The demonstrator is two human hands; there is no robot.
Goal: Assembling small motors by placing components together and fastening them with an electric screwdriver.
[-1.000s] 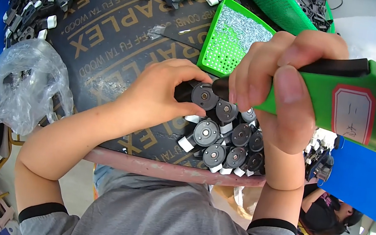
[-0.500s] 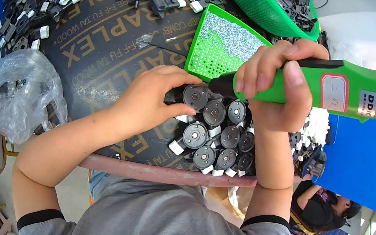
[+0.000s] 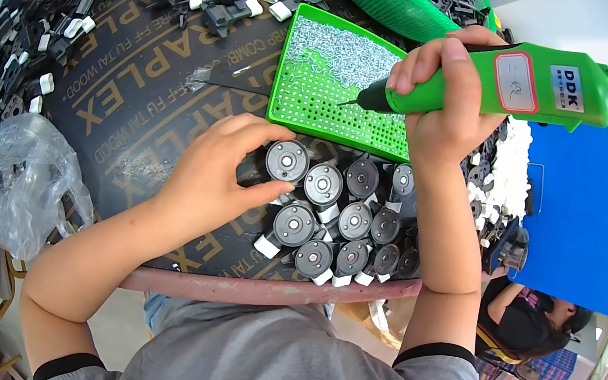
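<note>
Now right hand fingers clamped on green screwdriver, red-framed label; left hand fingers together on round black part.

Eleven round grey motor-like parts cluster between the two hands — one green screw tray just beyond them, one green electric screwdriver, one clear plastic bag outside the left forearm.
</note>
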